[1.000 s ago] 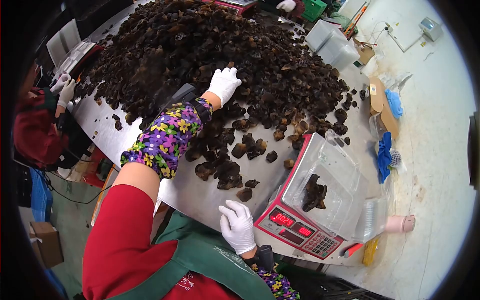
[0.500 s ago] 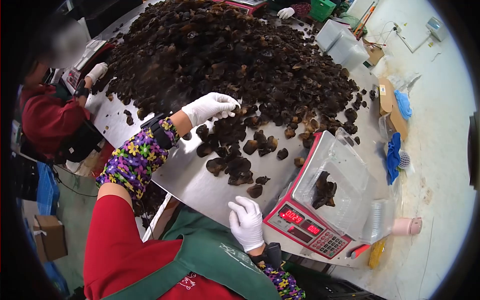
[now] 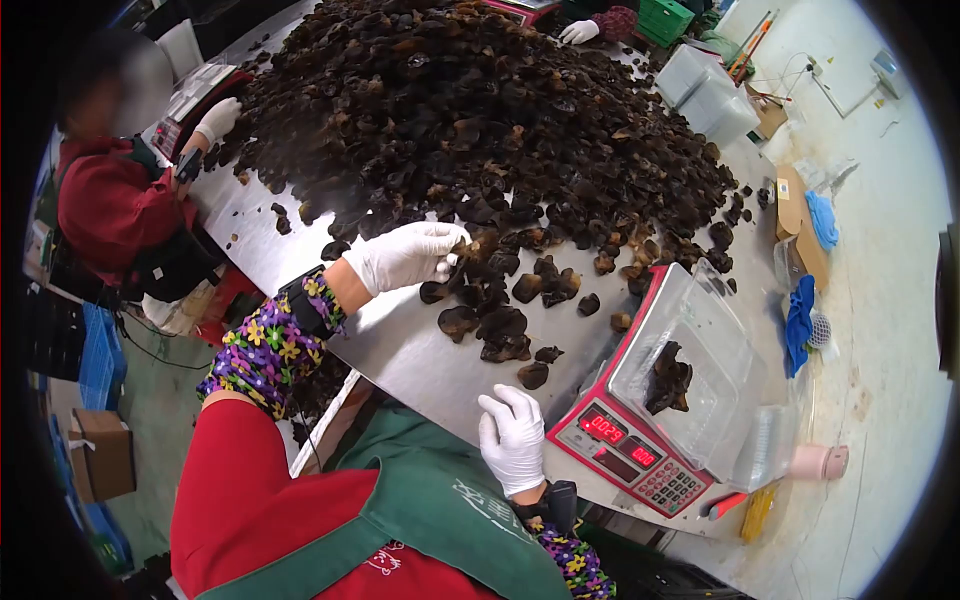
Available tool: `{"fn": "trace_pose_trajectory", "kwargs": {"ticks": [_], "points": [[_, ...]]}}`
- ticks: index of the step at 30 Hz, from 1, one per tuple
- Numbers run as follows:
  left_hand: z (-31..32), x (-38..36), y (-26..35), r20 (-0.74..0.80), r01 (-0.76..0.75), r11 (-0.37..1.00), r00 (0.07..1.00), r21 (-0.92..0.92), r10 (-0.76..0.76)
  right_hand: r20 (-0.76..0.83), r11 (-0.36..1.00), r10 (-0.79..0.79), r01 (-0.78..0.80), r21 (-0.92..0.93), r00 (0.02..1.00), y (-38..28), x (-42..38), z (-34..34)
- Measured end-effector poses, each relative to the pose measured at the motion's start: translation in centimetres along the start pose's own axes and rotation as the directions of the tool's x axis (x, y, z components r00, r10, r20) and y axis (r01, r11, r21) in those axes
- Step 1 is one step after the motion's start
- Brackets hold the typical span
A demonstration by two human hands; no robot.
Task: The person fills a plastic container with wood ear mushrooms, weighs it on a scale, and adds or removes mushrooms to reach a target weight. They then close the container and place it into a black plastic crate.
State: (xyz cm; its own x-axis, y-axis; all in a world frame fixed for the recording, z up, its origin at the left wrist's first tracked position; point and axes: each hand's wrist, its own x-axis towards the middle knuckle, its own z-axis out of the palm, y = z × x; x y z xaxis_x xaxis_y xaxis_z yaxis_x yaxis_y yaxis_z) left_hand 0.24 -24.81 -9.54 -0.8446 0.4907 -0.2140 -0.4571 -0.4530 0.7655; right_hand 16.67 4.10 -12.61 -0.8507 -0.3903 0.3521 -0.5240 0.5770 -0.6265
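Note:
My left hand [image 3: 408, 257], in a white glove, reaches over the near edge of a big heap of dark brown, leathery pieces [image 3: 450, 120]. Its thumb and fingers are pinched on a lighter brown piece [image 3: 474, 246], partly hidden by the fingertips. Close by, several loose dark pieces [image 3: 502, 333] lie on the metal table [image 3: 400, 350]. My right hand [image 3: 514, 443], also gloved, is empty, with its fingers apart, left of a red digital scale [image 3: 640, 462]. On the scale a clear plastic box [image 3: 715, 385] holds some dark pieces [image 3: 669, 378]; the display reads 0.029.
At the left a co-worker in red has a gloved hand [image 3: 218, 120] by the heap and another scale [image 3: 168, 137]. A further gloved hand [image 3: 579, 32] rests at the far side. Clear boxes [image 3: 708, 95], a cardboard box [image 3: 797, 225] and blue cloth [image 3: 798, 325] line the right.
My left hand has drawn slightly back toward me, with a brown piece now showing at its fingertips. The view has shifted a little. My right hand remains beside the scale, still reading 0.029.

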Motion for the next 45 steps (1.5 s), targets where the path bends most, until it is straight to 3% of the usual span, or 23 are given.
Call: {"fn": "trace_pose_trajectory", "kwargs": {"ticks": [3,6,7,8,9,12,13,14,15,17,19,21,23,27,29,32,34,37,39,41,43,45], "points": [[-1.3,-3.2,-1.2,-0.026,0.001,1.000,1.000,0.004,-0.001,-0.005,1.000,-0.006,0.006,0.000,1.000,0.1,-0.1,0.0],[-0.5,-9.1,-0.1,-0.166,0.011,0.989,0.986,0.150,0.015,-0.014,1.000,-0.015,0.015,0.010,1.000,0.0,-0.1,0.0],[0.7,-11.6,0.5,-0.452,0.147,0.919,0.891,0.367,0.038,-0.020,1.000,-0.018,0.018,0.014,1.000,0.0,0.0,0.0],[0.0,-13.8,0.5,-0.476,0.174,0.883,0.877,0.435,0.061,-0.018,1.000,-0.016,0.016,0.016,1.000,0.1,0.0,0.0],[-1.6,-16.2,0.4,-0.381,0.117,0.855,0.919,0.505,0.099,-0.020,0.999,-0.024,0.024,0.022,1.000,0.1,0.0,-0.1],[-3.9,-23.0,0.3,-0.611,0.420,0.657,0.788,0.626,0.078,-0.019,0.999,-0.035,0.035,0.032,0.999,0.3,0.0,0.0],[-3.1,-23.7,0.0,-0.615,0.428,0.655,0.786,0.623,0.071,-0.018,0.999,-0.040,0.040,0.032,0.999,0.3,-0.1,0.1],[-1.9,-24.7,-0.2,-0.626,0.551,0.322,0.750,0.770,0.213,-0.016,0.999,-0.046,0.046,0.028,0.999,0.4,-0.1,0.1],[-1.1,-25.2,-0.5,-0.577,0.631,-0.052,0.737,0.774,0.352,-0.010,0.999,-0.039,0.039,0.030,0.999,0.4,-0.2,0.1],[0.1,-23.5,-1.3,-0.534,0.609,-0.065,0.737,0.791,0.414,-0.014,0.998,-0.058,0.058,0.025,0.998,0.6,-0.2,0.2],[1.2,-20.4,-1.9,-0.512,0.472,0.211,0.717,0.856,0.473,-0.016,0.998,-0.056,0.057,0.020,0.998,0.6,-0.4,0.2],[2.5,-16.4,-2.8,-0.385,0.289,0.260,0.765,0.921,0.516,-0.007,0.999,-0.050,0.050,0.017,0.999,0.5,-0.4,0.2],[5.0,-12.0,-3.3,-0.093,0.079,0.050,0.791,0.996,0.605,-0.021,0.999,-0.048,0.049,0.004,0.999,0.5,-0.4,0.2],[8.5,-4.2,-5.3,0.215,-0.099,-0.223,0.778,0.970,0.590,-0.039,0.999,-0.040,0.040,-0.010,0.998,0.2,-0.5,0.2],[8.2,-2.4,-6.7,0.285,-0.183,-0.238,0.802,0.954,0.526,-0.041,0.999,-0.032,0.031,-0.018,0.999,0.0,-0.5,0.2],[6.5,-2.0,-8.3,0.262,-0.182,-0.204,0.827,0.962,0.498,-0.056,0.999,-0.032,0.032,-0.011,0.998,0.1,-0.7,0.2],[5.8,-3.2,-8.9,0.161,-0.126,-0.100,0.741,0.987,0.652,-0.068,0.999,-0.035,0.035,0.002,0.997,0.0,-0.9,0.3],[5.9,-5.9,-8.5,0.092,-0.133,0.014,0.757,0.991,0.647,-0.043,0.999,-0.046,0.046,0.004,0.998,-0.5,-0.2,0.0],[6.3,-5.8,-7.7,0.076,-0.163,0.062,0.720,0.985,0.690,-0.067,0.988,-0.091,0.082,-0.127,0.994,-1.1,0.9,-0.2],[6.1,-4.3,-5.7,0.089,-0.204,0.048,0.614,0.978,0.785,-0.045,0.978,-0.082,0.072,-0.196,0.996,-0.9,2.0,0.2],[5.7,-1.8,-3.4,0.170,-0.159,-0.092,0.597,0.983,0.784,-0.055,0.930,-0.021,-0.001,-0.368,0.998,-1.1,3.2,0.7],[4.6,1.6,-2.2,0.219,-0.086,-0.210,0.591,0.974,0.776,-0.066,0.914,-0.009,-0.018,-0.404,0.998,-0.1,3.1,1.7]]}}
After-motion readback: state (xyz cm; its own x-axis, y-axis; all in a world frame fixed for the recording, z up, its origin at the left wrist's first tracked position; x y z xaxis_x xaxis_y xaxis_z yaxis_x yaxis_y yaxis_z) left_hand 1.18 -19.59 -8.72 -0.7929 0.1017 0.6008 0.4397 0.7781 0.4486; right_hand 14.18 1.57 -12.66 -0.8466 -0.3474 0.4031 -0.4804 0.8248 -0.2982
